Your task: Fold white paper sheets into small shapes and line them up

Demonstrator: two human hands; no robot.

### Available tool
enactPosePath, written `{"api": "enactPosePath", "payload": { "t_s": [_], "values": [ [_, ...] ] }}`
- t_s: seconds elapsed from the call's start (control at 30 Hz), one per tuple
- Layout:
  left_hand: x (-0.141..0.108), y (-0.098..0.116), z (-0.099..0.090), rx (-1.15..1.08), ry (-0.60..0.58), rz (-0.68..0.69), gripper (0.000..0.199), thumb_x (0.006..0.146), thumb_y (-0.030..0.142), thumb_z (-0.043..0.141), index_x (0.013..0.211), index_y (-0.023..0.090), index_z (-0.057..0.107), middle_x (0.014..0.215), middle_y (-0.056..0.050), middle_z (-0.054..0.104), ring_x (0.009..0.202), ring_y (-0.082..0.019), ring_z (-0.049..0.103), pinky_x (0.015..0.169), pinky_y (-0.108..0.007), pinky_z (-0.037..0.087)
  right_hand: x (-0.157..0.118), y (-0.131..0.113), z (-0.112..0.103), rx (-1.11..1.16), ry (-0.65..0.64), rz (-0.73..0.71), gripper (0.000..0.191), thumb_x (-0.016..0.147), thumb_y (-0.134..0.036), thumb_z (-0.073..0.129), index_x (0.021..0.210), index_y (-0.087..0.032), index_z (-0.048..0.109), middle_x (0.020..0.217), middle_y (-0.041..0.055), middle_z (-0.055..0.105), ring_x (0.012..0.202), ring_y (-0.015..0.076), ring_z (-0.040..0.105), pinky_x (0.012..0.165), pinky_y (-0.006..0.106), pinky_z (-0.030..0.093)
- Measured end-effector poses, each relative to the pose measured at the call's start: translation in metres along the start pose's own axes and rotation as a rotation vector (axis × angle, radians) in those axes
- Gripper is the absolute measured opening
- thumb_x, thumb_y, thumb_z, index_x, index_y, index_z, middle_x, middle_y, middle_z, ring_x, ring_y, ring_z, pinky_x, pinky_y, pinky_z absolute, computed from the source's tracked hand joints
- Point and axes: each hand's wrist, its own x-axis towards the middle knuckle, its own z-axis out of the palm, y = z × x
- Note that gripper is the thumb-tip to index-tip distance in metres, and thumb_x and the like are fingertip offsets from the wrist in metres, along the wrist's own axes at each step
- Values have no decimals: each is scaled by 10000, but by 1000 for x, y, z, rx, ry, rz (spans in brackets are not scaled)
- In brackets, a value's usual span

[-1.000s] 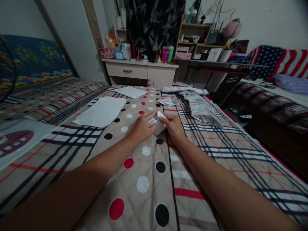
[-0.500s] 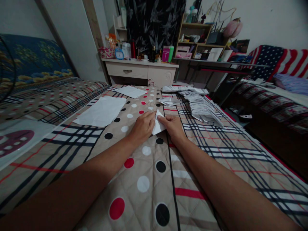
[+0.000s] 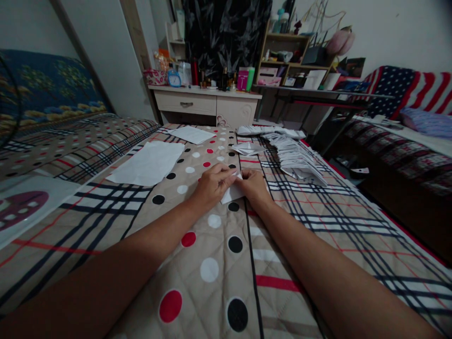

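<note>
Between my hands, just above the bedspread, is a small folded piece of white paper (image 3: 232, 193). My left hand (image 3: 214, 182) pinches its upper left edge, thumb and fingers together. From the other side my right hand (image 3: 253, 184) grips it with the fingers curled in. Fingers cover the paper's top. Beyond my hands lie a few folded paper pieces (image 3: 248, 148). To their right a long row of folded white papers (image 3: 296, 157) stands packed together. A white paper sheet (image 3: 146, 163) lies flat to the left, with another paper stack (image 3: 193, 134) behind it.
Under everything spreads a dotted and plaid bedspread (image 3: 208, 245). A clear plastic bag with a purple print (image 3: 26, 207) lies at the left edge. At the bed's far end stands a white dresser (image 3: 187, 102), with a desk (image 3: 318, 92) to its right.
My left fingers have moved over the top of the folded paper, covering its raised point. The paper now sits slightly lower and flatter between both hands.
</note>
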Motion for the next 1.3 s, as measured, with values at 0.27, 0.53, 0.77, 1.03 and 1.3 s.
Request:
{"api": "enactPosePath", "payload": {
  "t_s": [0.27,0.53,0.77,1.03,1.3],
  "values": [
    [3,-13,3,-330,162,-346,482,743,188,708,1219,123,669,960,-75,702,863,-171,672,810,-302,551,-6,-7,-1,199,-156,45,197,604,-350,683,675,-178,618,590,-14,574,533,116,469,498,237,328],
    [4,-13,0,-507,131,-490,464,607,260,822,1033,115,709,736,0,633,679,-118,608,628,-231,509,-7,-9,0,109,-98,-11,417,683,-571,691,598,-185,561,539,-23,502,499,100,394,477,250,257],
    [4,-18,0,-558,139,-570,335,626,243,788,922,109,708,757,-33,679,673,-126,625,629,-245,505,-1,3,0,50,-99,-33,293,682,-449,656,659,-157,643,580,-17,555,518,99,400,475,241,252],
    [4,-18,-3,-612,137,-649,304,623,160,757,919,109,706,725,-23,689,634,-115,636,599,-223,503,8,9,-6,114,4,-77,258,595,-264,710,830,-157,715,779,29,714,700,153,612,639,257,447],
    [4,-25,-10,-368,-43,-580,410,539,94,803,945,114,741,753,-18,684,671,-130,619,657,-268,519,11,10,-12,-91,-74,-59,318,528,-157,785,839,-149,721,812,43,730,717,162,639,695,297,499]
  ]
}}
